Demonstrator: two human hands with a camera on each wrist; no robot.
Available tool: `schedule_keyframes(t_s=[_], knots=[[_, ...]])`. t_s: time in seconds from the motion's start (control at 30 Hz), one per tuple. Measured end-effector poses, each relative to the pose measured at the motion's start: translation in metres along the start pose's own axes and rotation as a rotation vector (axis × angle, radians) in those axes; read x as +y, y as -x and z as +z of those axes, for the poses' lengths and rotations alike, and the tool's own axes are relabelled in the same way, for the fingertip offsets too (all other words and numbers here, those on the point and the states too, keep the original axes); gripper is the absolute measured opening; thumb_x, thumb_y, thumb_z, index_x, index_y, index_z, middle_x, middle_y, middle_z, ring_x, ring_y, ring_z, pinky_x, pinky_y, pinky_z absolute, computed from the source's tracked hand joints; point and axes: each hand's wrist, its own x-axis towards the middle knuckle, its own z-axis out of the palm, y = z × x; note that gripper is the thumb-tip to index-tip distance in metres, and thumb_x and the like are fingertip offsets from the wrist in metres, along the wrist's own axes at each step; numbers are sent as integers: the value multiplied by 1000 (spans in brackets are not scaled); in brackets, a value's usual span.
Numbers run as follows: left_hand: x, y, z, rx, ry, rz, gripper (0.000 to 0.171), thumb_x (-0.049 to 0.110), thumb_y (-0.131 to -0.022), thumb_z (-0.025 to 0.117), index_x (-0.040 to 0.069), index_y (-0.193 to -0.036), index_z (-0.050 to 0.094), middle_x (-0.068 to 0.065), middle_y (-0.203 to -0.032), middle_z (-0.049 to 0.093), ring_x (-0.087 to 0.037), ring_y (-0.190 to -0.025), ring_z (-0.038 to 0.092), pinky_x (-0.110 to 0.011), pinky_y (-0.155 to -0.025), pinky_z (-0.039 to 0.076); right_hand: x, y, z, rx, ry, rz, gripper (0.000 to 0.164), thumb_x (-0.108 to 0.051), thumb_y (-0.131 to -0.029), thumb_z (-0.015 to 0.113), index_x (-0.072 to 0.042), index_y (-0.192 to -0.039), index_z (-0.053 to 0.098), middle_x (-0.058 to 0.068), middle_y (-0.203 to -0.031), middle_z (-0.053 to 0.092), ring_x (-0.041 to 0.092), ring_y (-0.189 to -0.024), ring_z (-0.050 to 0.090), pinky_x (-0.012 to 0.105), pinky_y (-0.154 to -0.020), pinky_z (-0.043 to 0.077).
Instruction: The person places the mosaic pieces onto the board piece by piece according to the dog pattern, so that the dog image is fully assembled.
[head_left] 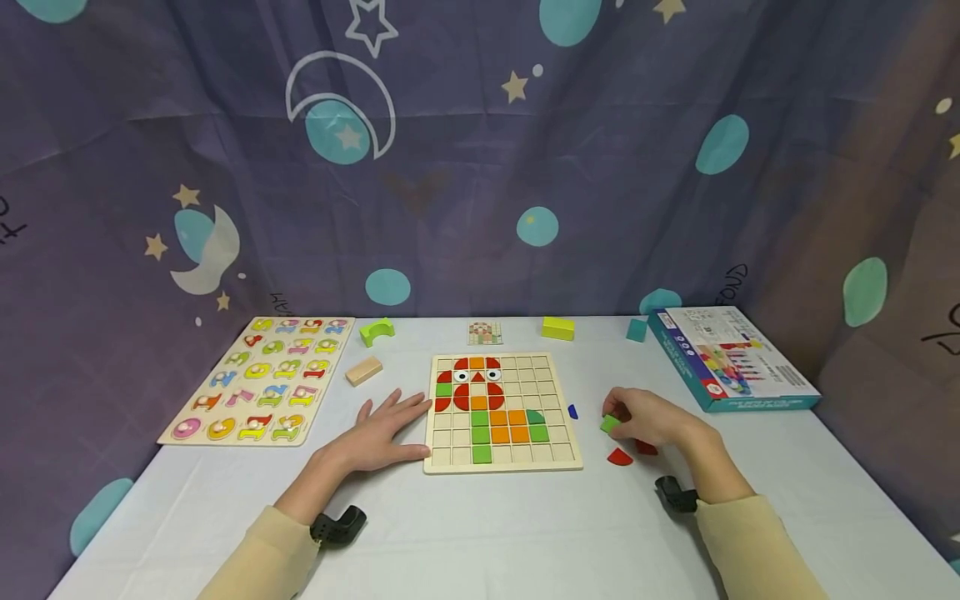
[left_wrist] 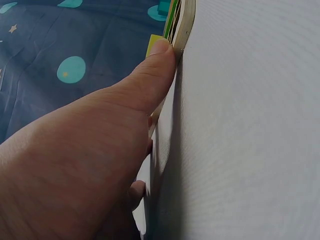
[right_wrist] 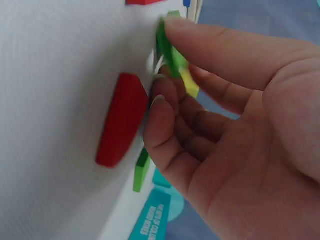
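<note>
My left hand (head_left: 378,437) lies flat on the table with fingers spread, its fingertips and thumb at the left edge of the wooden grid board (head_left: 442,457). In the left wrist view the thumb (left_wrist: 150,70) touches the board's edge. Red, orange and green tiles form a picture on the board, with two eye pieces near the top. To the right of the board, my right hand (head_left: 651,417) pinches a small green tile (right_wrist: 168,47) between thumb and fingers. Beneath that hand lie a red quarter-round tile (head_left: 620,457) and another red piece (right_wrist: 122,120), partly hidden in the head view.
A blue piece (head_left: 573,412) lies by the board's right edge. A number puzzle (head_left: 300,392) is at left, a teal box (head_left: 757,404) at right. Along the back sit a green arch block (head_left: 377,331), a picture card (head_left: 484,333), a yellow block (head_left: 558,329) and a teal block (head_left: 636,330).
</note>
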Motion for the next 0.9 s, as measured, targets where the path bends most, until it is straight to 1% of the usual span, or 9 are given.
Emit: schedule_keyframes(t_s=[0.1, 0.23, 0.3, 0.43, 0.57, 0.7, 0.8, 0.9], knots=[[1, 0, 0, 0, 6, 0, 83, 62, -90, 66, 22, -158, 39, -1, -164, 29, -35, -153, 9, -69, -113, -2, 0, -1, 1, 8, -22, -10, 24, -6, -90, 75, -7, -107, 58, 6, -90, 55, 22, -85, 53, 35, -76, 52], [2, 1, -1, 1, 13, 4, 83, 61, -90, 66, 21, -158, 39, -2, -164, 29, -36, -152, 9, -69, -113, -2, -2, -2, 2, 48, -47, -40, 18, -7, -92, 73, -7, -107, 62, 4, -91, 57, 22, -88, 53, 35, -79, 51], [2, 1, -1, 1, 11, 5, 83, 61, -90, 66, 21, -158, 39, -2, -164, 29, -36, -152, 9, -69, -113, -2, -6, -3, 2, 66, -79, -70, 17, -8, -93, 73, -7, -107, 64, 4, -90, 58, 22, -88, 54, 35, -79, 50], [2, 1, -2, 3, 0, 5, 83, 61, -90, 66, 21, -158, 39, -3, -164, 29, -37, -152, 10, -70, -113, -1, -18, -4, 6, 74, -146, -165, 16, -11, -93, 74, -6, -106, 65, 2, -88, 59, 21, -85, 55, 32, -77, 50], [2, 2, -1, 3, -1, -2, 83, 61, -90, 66, 21, -158, 39, -2, -164, 29, -36, -152, 10, -69, -113, -1, -34, -3, 14, 48, -174, -250, 10, -12, -94, 73, -8, -100, 67, -1, -86, 61, 19, -83, 56, 30, -76, 51], [2, 2, -1, -1, 1, -3, 82, 60, -91, 66, 20, -158, 39, -3, -164, 29, -37, -152, 9, -69, -113, -1, -47, -3, 23, -12, -171, -317, 5, -10, -95, 71, -10, -99, 68, -2, -86, 62, 19, -83, 56, 29, -76, 50], [2, 2, 0, -2, 3, 2, 82, 59, -91, 66, 19, -158, 39, -5, -164, 29, -39, -152, 9, -70, -113, -2, -54, -3, 30, -38, -153, -353, 5, -8, -95, 70, -11, -98, 68, -4, -85, 62, 18, -82, 56, 28, -74, 50], [3, 1, -1, 3, 5, 8, 82, 58, -91, 66, 19, -157, 39, -4, -164, 30, -39, -152, 10, -70, -112, -2, -60, -3, 36, -35, -143, -371, 6, -7, -94, 71, -12, -97, 69, -4, -85, 61, 17, -81, 56, 27, -71, 50]])
